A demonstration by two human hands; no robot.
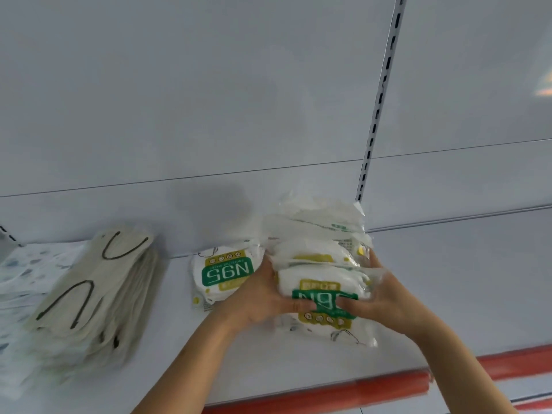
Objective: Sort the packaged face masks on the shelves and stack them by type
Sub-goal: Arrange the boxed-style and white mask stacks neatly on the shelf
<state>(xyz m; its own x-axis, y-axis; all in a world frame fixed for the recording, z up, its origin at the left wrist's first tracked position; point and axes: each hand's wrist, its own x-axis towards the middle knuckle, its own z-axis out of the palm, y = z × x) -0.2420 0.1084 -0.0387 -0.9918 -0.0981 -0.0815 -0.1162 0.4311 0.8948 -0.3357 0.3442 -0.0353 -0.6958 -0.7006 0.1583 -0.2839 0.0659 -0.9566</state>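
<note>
A pile of white N95 mask packs (322,252) with green labels stands on the white shelf (448,279) near its middle. My left hand (263,294) grips the pile's left side and my right hand (379,294) grips its right side, fingers curled over the front pack. Just left of the pile lies a separate N95 pack (224,273), flat, its label upside down. Further left is a slanted stack of beige masks (95,291) with dark ear loops. At the far left edge lie white packs with a pale blue pattern (27,270).
A slotted metal upright (379,106) runs up the white back panel right of the pile. The shelf's front edge carries a red strip (328,392). The shelf surface right of the pile is bare white.
</note>
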